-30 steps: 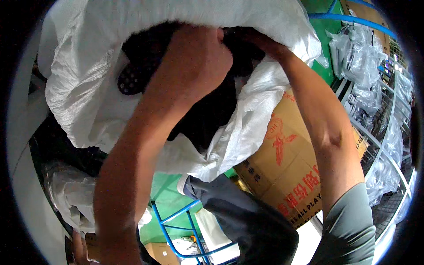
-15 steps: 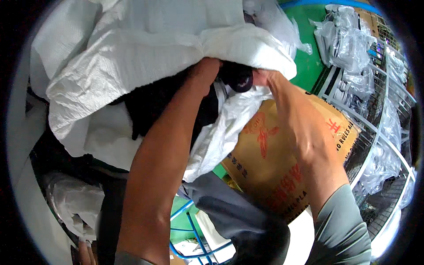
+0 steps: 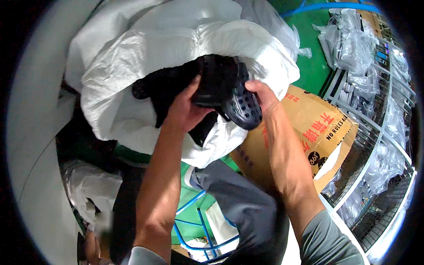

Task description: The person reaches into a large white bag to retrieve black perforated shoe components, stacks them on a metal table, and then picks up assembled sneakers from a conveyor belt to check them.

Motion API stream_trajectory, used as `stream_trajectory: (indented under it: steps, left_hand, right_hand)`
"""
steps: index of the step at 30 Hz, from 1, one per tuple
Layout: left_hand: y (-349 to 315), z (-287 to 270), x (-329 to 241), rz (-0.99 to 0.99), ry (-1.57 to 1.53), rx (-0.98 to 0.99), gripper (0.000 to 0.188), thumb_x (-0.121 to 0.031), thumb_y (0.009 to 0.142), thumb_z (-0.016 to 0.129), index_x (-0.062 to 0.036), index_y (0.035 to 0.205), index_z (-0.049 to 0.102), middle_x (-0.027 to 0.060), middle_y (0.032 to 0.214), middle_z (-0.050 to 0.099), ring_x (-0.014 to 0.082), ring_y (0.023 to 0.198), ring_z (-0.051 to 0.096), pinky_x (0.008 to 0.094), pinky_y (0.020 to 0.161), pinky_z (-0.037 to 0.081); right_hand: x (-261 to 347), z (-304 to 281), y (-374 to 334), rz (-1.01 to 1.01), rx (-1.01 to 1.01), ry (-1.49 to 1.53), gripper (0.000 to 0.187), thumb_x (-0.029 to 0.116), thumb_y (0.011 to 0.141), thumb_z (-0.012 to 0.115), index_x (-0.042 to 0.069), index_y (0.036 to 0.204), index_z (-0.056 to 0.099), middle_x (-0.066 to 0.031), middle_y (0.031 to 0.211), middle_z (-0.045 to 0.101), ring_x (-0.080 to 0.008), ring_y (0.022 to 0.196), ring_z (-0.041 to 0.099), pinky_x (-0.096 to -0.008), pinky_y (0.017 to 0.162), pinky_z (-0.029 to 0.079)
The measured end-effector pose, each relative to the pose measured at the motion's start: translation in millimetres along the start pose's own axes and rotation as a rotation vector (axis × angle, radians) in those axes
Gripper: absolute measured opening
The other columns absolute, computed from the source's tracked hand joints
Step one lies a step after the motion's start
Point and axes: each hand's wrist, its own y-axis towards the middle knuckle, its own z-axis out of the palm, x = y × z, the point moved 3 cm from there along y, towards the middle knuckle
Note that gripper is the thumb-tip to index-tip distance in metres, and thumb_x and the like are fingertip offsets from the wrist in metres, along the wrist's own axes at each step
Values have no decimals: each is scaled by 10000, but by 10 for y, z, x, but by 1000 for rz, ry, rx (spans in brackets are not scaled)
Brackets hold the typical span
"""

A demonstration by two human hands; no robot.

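Observation:
A shiny black clog [image 3: 243, 108], its toe dotted with holes, is lifted at the mouth of a white woven sack [image 3: 128, 53]. My right hand [image 3: 265, 97] grips it from the right side, thumb on top. My left hand [image 3: 187, 110] is closed round a second black clog [image 3: 212, 86] right beside it, thumb up and fingers underneath. Its outline partly merges with the dark contents behind. More black items [image 3: 170, 86] lie inside the sack, too dark to tell one from another.
A brown cardboard box [image 3: 304, 119] with red print stands under my right forearm. On the right is a metal wire rack [image 3: 371, 123] holding plastic-wrapped items [image 3: 349, 44]. Blue tubing [image 3: 198, 221] shows below my legs, and part of another person [image 3: 90, 247] at lower left.
Both hands have come back out of the sack, bringing the black clogs into view. The sack's mouth now gapes wider, and its folded rim has shifted.

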Motion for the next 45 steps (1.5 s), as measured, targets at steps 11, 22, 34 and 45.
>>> stream_trajectory:
  steps: [11,22,34,45]
  left_hand:
    - [-1862,531,-527,488,88,158,413,-139,951,662,-45,1331,532,88,1253,646,223,1117,640,424,978,528]
    - [-3702,1216,-111,619,952,-229,341,-22,950,561,-13,1277,659,71,1188,689,154,1035,645,317,969,488]
    - [-3749,882,714,592,464,-204,564,-163,912,733,-37,1377,440,127,1076,651,180,953,645,311,797,548]
    - [-1455,237,105,134,480,-268,808,-579,927,610,-30,1477,390,134,1385,523,249,1243,532,394,1055,427]
  right_hand:
    - [49,1128,-970,-50,351,-160,786,331,680,806,-6,1337,536,-122,1164,682,-234,976,693,-363,901,564]
    - [-203,2393,-2704,-252,546,-226,854,404,602,759,-55,1296,569,-193,1187,683,-261,1010,697,-358,925,559]
    - [-1280,2399,-2589,-304,435,-671,1121,407,757,830,36,1587,174,-183,1621,226,-320,1516,185,-426,1217,189]
    - [-531,1497,-725,103,186,-513,892,366,756,791,-18,1451,387,-146,1350,535,-246,1249,507,-402,1068,410]
